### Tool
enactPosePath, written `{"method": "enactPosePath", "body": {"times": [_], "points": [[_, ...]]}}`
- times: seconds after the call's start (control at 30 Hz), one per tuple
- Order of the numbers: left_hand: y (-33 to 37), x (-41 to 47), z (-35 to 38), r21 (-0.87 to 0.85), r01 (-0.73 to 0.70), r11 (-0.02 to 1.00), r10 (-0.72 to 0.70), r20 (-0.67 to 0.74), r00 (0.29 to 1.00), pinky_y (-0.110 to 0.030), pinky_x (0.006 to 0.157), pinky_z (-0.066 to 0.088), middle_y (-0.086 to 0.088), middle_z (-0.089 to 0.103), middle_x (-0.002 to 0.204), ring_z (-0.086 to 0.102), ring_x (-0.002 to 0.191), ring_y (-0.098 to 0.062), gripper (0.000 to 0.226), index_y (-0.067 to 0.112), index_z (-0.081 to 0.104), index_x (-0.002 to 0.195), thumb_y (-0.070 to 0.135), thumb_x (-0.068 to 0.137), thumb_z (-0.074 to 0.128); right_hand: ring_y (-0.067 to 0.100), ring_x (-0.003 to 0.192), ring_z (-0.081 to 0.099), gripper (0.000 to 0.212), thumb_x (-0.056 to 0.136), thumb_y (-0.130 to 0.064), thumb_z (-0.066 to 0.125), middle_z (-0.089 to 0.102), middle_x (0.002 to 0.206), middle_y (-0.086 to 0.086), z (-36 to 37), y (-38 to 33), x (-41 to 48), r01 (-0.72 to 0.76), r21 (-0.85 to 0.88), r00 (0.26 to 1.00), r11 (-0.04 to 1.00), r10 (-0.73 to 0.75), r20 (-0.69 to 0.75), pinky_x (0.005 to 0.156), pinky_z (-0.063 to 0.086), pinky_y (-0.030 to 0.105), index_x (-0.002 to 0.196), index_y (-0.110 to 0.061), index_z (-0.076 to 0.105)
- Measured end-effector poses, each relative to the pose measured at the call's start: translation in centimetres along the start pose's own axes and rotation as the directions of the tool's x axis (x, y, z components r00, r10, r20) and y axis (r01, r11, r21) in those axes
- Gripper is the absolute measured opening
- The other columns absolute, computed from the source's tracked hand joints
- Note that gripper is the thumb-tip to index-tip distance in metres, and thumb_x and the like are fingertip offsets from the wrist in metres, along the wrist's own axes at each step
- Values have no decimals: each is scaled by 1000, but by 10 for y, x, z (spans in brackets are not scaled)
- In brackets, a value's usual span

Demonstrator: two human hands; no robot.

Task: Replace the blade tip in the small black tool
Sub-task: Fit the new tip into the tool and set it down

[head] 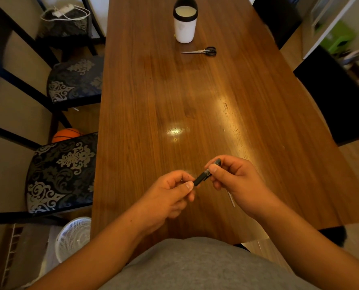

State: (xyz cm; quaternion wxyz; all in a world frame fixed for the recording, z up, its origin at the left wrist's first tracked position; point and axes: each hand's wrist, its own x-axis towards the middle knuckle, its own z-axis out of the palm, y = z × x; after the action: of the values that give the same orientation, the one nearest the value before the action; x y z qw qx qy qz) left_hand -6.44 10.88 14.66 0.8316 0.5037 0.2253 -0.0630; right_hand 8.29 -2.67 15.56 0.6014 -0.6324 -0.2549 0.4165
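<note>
The small black tool [203, 177] is a slim dark stick held slantwise just above the near part of the wooden table [195, 97]. My right hand [235, 181] pinches its upper right end between thumb and fingers. My left hand [170, 195] pinches its lower left end with thumb and forefinger; the tip there is hidden by the fingers. A thin pale strip [231, 198] lies on the table just under my right hand, partly covered by it.
Far up the table stand a white cup with a black rim [184, 24] and black-handled scissors [203, 51]. Patterned chairs [61, 174] line the left side, with an orange ball [64, 135] and a white fan [74, 237] on the floor.
</note>
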Motion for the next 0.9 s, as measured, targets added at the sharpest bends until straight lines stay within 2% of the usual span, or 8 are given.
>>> {"method": "enactPosePath", "body": {"times": [0.27,0.4,0.47,0.57,0.63,0.73,0.8,0.9], "points": [[-1,-3,12,250,-156,956,201,-165,966,-14,39,29,1,59,67,36,42,-4,17,17,59,88,7,97,48,13,57,53,14,92,-15,59,57,66,6,5,1,1,-4,10,1000,1000,4,-26,53,45,18,91,-5,68],[-10,-2,12,506,-204,838,340,-192,921,-11,50,36,8,60,69,46,52,2,14,18,60,89,9,95,52,10,55,54,14,93,-13,58,59,64,2,4,4,2,-27,-13,999,1000,27,-27,53,45,16,91,-2,67],[-14,1,12,597,-199,777,371,-181,911,-16,56,41,9,61,73,50,59,2,10,20,60,91,12,95,53,9,56,55,14,93,-12,58,61,63,-1,1,5,2,-51,-29,998,998,51,-31,55,47,18,91,-2,67],[-18,11,11,751,-121,649,332,-136,934,-38,61,51,8,66,77,59,66,-9,6,26,59,93,22,94,55,12,58,55,18,92,-15,59,61,65,4,-5,12,2,-107,-61,993,992,103,-61,59,47,25,92,1,67],[-22,19,9,838,-50,544,275,-121,954,-45,66,53,6,68,81,62,70,-12,4,30,58,94,27,93,56,18,61,54,19,92,-16,60,61,67,9,-9,20,1,-161,-98,985,982,153,-80,63,46,32,92,2,67],[-37,32,2,806,62,588,167,-196,966,-42,69,57,8,69,85,66,75,-11,8,35,57,93,27,90,59,17,65,60,12,90,-16,64,66,74,7,-26,37,-1,-252,-191,965,949,231,-125,61,50,22,95,-6,69],[-50,40,-2,768,130,628,103,-247,964,-39,68,59,7,69,85,67,75,-11,15,37,56,89,23,89,62,18,75,65,17,89,-22,66,69,88,2,-48,53,0,-323,-380,942,867,258,-213,57,50,12,104,-15,68],[-68,52,-6,711,224,666,33,-329,944,-44,67,60,2,68,82,68,74,-17,23,38,55,81,18,86,65,19,101,62,38,90,-36,62,65,115,0,-88,80,-3,-390,-759,920,522,252,-299,78,53,28,125,-23,58]]}}
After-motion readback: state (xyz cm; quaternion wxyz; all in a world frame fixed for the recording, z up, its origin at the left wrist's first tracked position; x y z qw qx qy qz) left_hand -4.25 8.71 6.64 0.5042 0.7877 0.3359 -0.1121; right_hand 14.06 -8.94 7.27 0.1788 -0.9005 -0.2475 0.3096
